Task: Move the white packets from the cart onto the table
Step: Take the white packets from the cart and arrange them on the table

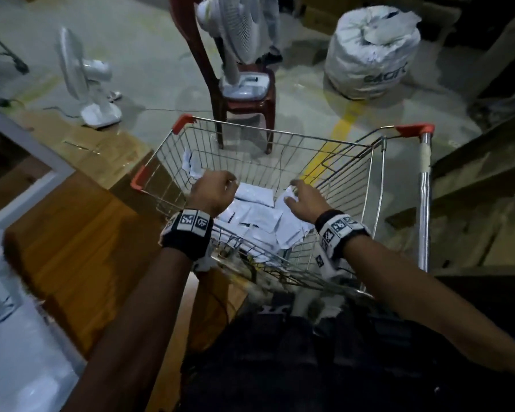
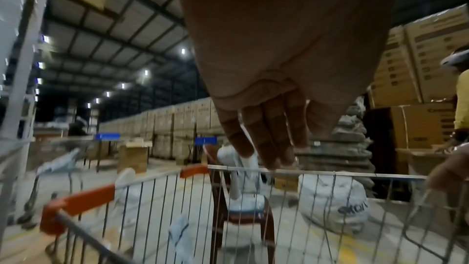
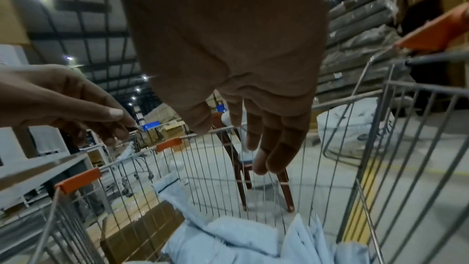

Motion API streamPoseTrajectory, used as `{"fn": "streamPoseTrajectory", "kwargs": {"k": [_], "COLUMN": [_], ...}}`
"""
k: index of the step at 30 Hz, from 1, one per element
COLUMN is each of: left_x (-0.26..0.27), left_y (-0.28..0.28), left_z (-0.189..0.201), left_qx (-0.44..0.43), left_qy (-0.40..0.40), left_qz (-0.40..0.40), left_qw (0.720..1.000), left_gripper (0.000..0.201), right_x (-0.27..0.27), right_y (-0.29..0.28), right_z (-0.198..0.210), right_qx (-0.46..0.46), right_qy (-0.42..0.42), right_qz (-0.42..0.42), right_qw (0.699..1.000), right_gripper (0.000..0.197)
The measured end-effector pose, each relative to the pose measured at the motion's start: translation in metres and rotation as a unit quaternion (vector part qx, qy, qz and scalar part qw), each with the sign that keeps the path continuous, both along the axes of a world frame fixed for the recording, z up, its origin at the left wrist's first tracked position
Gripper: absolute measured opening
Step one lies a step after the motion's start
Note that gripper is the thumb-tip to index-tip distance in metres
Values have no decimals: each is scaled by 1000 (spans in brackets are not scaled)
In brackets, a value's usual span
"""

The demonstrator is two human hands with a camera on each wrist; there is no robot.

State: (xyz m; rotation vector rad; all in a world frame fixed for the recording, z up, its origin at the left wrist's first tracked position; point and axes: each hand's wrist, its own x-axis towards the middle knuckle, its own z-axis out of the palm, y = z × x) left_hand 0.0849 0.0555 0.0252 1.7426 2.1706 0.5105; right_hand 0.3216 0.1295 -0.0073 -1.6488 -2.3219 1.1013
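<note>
From the head view, both hands are over the wire cart (image 1: 280, 138) and the step in hand looks like the reach for a pick. The left hand (image 1: 211, 190) is above the cart's left side with its fingers bent downward, holding nothing that I can see. The right hand (image 1: 305, 200) has its fingers loosely spread, just above the white packets (image 1: 256, 215), which lie in a loose heap under and between the two hands on the cart floor. One more packet (image 1: 191, 165) leans on the far wall, beyond the left hand. The wooden table (image 1: 78, 233) is on the outer side of the left hand.

In the left wrist view, the left hand's fingers (image 2: 269, 133) are straight and close together, pointing at the far rim, with nothing in them.

In the right wrist view, the right hand's fingers (image 3: 274, 144) hang relaxed and a little apart; the packets (image 3: 241, 236) are below them, not yet touched.

I judge the next move needs both hands to go lower, close on some packets, then carry them to the table
</note>
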Motion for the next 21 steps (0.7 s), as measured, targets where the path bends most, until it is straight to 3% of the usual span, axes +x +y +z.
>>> {"fn": "streamPoseTrajectory", "kwargs": {"k": [5, 11, 17, 21], "left_x": [-19, -13, 5, 15], "left_y": [33, 83, 119, 143], "left_z": [-23, -34, -101, -143], "left_qx": [-22, -83, -210, -281], "left_qy": [28, 83, 120, 94], "left_qz": [16, 28, 10, -8], "left_qw": [999, 993, 970, 955], "left_gripper": [41, 27, 29, 29], "right_x": [-13, -13, -3, 3], "right_y": [23, 61, 78, 80], "right_z": [-38, -88, -154, -194], "right_qx": [-96, -144, -199, -234], "right_qy": [-15, -37, -124, -141], "right_qz": [-11, -25, -30, -31], "right_qw": [995, 989, 972, 961], "right_gripper": [55, 52, 55, 58]}}
